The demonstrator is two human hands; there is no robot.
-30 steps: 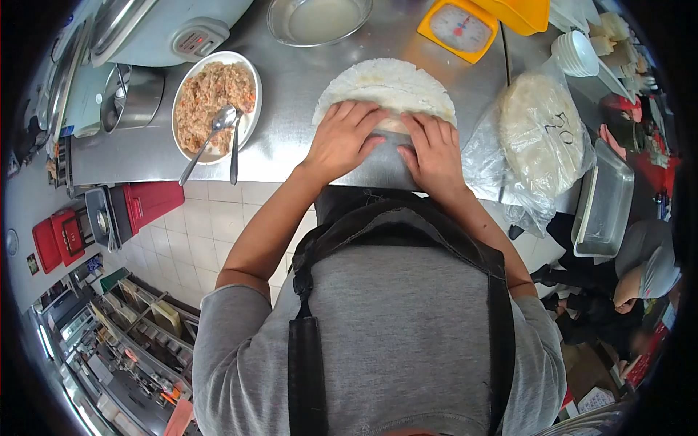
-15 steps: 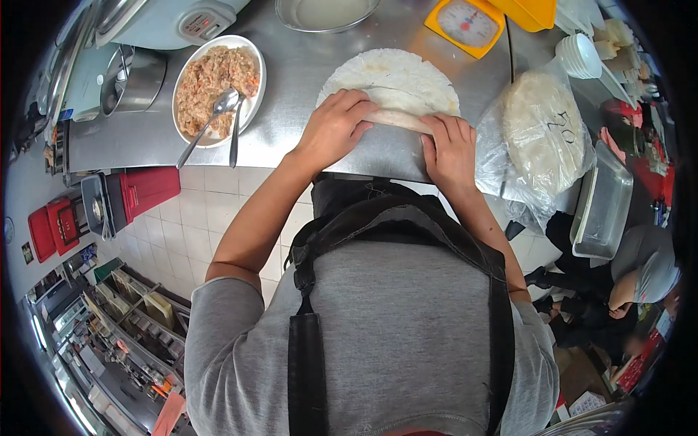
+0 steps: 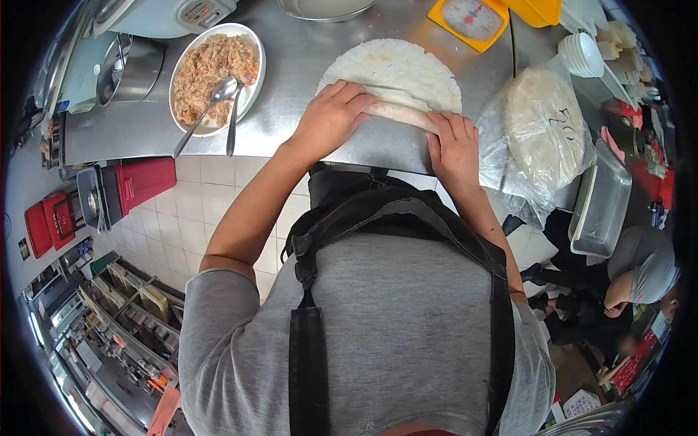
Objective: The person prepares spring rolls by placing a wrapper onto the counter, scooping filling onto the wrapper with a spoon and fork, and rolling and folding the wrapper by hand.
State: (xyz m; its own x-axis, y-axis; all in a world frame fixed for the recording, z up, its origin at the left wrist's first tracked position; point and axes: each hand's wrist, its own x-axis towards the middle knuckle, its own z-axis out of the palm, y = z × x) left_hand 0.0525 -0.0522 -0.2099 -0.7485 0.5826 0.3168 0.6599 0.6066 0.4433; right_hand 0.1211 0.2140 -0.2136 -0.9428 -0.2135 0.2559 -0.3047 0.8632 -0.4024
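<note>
A round, pale wrapper [image 3: 396,62] lies on the steel table, its near edge folded over into a thin roll [image 3: 401,115]. My left hand [image 3: 331,120] grips the roll's left end, fingers curled over the top and thumb on the near side. At the other end my right hand [image 3: 456,145] holds the roll in the same way, fingertips bent over it. Some of the roll's ends are hidden under my fingers. To the left, a white oval dish [image 3: 251,94] holds minced filling [image 3: 207,73], with a spoon [image 3: 224,89] and another utensil resting in it.
A plastic bag of stacked wrappers [image 3: 545,120] sits to the right, near a metal tray [image 3: 602,200]. At the back are a yellow scale [image 3: 471,18] and a metal bowl [image 3: 327,13]. A steel pot [image 3: 142,73] stands at left. Another person [image 3: 640,261] is at far right.
The view has shifted slightly. Both hands stay at the roll's ends, and a fold of the wrapper stands up more behind the roll.
</note>
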